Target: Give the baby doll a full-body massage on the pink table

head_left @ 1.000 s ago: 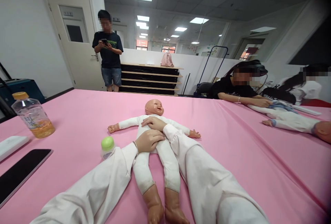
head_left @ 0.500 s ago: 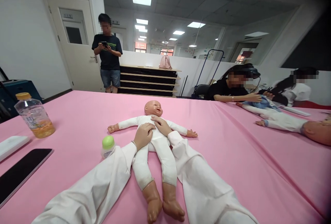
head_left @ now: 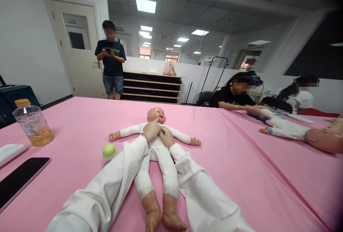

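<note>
A baby doll [head_left: 169, 178] with a white cloth body lies on its back on the pink-covered table, head away from me, arms spread and feet towards me. My left hand [head_left: 151, 131] is over its upper chest, index finger stretched out to the chin; the other fingers are partly hidden. On the chest beside it rests my right hand [head_left: 166, 137], fingers loosely bent and holding nothing that I can see. A small bottle with a green cap [head_left: 108, 150] stands to the left of the doll, partly behind my left sleeve.
On the left are a drink bottle [head_left: 34, 126], a black-screened phone [head_left: 23, 178] and a white flat object [head_left: 10, 152]. A person [head_left: 233, 96] wearing a headset handles another doll [head_left: 292, 132] at right. Another person [head_left: 110, 58] stands by the door.
My left hand has moved up the doll's body, from the belly to the upper chest, with its index finger now at the chin. My right hand has shifted slightly down the chest.
</note>
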### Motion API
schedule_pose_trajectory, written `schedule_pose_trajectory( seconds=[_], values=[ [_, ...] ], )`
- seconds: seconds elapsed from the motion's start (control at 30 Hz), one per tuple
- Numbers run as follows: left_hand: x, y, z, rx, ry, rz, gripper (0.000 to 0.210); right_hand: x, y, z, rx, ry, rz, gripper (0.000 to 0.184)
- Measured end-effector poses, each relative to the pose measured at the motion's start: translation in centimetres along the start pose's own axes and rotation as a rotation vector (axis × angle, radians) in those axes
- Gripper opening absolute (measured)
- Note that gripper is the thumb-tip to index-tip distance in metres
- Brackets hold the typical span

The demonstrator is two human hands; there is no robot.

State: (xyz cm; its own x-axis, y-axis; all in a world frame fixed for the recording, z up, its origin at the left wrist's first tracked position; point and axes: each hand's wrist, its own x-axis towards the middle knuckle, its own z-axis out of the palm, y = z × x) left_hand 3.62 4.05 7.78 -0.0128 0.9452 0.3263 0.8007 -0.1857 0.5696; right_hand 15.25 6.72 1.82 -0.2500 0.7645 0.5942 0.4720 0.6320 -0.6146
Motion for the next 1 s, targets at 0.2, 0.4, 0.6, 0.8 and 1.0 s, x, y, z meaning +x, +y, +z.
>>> schedule_pose_trajectory(
  seconds=[0.2, 0.4, 0.6, 0.8, 1.0],
  values=[
    [-0.9, -1.6, 2.1, 0.043, 0.093, 0.18, 0.034, -0.1, 0.5, 0.0, -0.181, -0.078, 0.149, 0.041],
    [0.2, -3.9, 1.9, 0.147, -0.069, -0.092, 0.048, -0.3, 0.4, -0.9, -0.415, -0.214, 0.308, 0.057],
    [-0.1, -7.6, 0.9, 0.236, -0.144, -0.271, 0.065, -1.4, 1.2, -3.4, -0.694, -0.172, 0.471, 0.057],
    [-0.8, -7.7, -0.3, 0.422, 0.164, -0.456, 0.068, -0.8, -0.5, -4.3, -0.755, -0.023, 0.588, 0.053],
    [0.0, -7.0, 0.9, 0.198, -0.143, -0.088, 0.057, 0.6, -1.1, -1.7, -0.516, -0.297, 0.465, 0.059]
  ],
)
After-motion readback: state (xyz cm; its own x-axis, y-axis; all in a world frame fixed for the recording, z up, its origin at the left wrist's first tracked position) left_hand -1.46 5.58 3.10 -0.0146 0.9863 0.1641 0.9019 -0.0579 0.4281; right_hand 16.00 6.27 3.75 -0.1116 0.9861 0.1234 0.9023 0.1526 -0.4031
